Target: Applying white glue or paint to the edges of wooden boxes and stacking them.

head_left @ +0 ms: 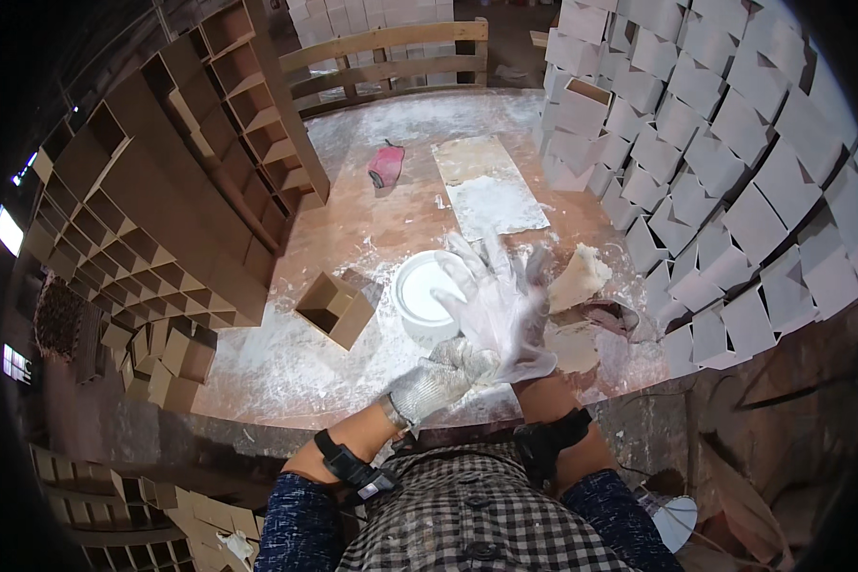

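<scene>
My right hand (pixel 500 310) wears a thin, whitish see-through glove and has its fingers spread, partly smeared by motion. It is held over the table beside a white round tub (pixel 419 324) and overlaps the tub's right side. At the right wrist, my left hand (pixel 448 375), in a grey-white knitted glove, is closed on the cuff of the thin glove (pixel 527 365). Its fingertips are partly hidden there. An open brown cardboard box (pixel 337 310) lies left of the tub.
White powder covers much of the brown table (pixel 353 214). Brown boxes (pixel 176 205) are stacked at left, white boxes (pixel 725 181) at right. A pink cloth (pixel 386 165), a powdered sheet (pixel 491 188) and torn paper (pixel 580 276) lie about. Behind stands a wooden rail (pixel 381 69).
</scene>
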The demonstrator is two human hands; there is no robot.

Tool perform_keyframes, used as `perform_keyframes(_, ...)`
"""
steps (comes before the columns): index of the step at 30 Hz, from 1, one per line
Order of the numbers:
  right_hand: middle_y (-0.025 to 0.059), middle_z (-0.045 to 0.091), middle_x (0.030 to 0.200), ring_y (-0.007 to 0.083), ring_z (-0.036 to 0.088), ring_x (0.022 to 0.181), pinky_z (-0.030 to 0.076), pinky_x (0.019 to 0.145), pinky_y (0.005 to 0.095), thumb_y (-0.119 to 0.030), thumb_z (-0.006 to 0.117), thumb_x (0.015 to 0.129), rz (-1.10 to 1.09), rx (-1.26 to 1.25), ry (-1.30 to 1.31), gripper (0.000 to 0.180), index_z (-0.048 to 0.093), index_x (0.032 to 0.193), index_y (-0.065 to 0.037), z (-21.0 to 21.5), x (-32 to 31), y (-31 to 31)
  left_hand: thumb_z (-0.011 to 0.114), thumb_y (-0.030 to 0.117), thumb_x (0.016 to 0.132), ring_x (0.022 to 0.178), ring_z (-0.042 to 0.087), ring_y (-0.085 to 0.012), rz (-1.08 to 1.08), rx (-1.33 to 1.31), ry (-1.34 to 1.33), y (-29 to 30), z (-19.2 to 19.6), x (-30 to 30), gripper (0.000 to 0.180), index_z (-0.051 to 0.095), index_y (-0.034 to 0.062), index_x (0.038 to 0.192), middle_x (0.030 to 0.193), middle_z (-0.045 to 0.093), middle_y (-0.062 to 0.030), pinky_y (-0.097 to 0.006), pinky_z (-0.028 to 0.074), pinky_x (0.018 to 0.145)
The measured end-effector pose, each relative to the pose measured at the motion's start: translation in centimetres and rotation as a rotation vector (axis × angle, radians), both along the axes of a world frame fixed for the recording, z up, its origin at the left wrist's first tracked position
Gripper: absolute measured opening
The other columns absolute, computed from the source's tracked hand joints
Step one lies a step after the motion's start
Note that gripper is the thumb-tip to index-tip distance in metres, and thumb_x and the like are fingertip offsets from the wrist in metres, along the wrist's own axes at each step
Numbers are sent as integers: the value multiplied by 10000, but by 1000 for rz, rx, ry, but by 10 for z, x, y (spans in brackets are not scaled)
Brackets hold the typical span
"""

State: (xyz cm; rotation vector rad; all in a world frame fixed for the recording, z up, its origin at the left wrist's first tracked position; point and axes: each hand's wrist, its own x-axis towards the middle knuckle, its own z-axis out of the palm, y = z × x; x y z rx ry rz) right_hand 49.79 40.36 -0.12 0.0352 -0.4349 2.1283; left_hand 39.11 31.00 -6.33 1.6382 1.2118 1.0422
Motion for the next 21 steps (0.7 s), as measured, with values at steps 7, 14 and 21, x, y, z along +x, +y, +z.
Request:
perform_keyframes(7, 206, 115, 1514, 377, 160, 1389, 178, 1090, 586, -607, 422, 881, 206, -136, -98, 879, 95, 1464, -35, -2, -15, -2, 575, 67, 898, 967, 551, -97, -195, 128, 164, -7, 24, -16, 306, 531, 7, 1195, 1100, 597, -56, -231, 467, 816)
perform_keyframes(14, 212, 352, 1414, 295, 311, 1344, 247, 1108, 417, -433, 488, 931, 60, -47, -446, 716, 273, 1380, 82, -3, -43, -8, 560, 113, 914, 1091, 524, -144, -267, -295, -337, -20, -34, -37, 397, 463, 27, 1290, 1203, 557, -106, -274, 452, 920)
perform_keyframes(21, 131, 659, 933, 258, 628, 907, 511, 735, 377, -15, 544, 851, -895, 903, -1007, 157, 643, 974, -20, -43, -59, 16, 564, 248, 929, 1100, 520, -160, -66, -213, 5, -11, 53, -58, 375, 526, 25, 1229, 1194, 580, -106, -294, 428, 927)
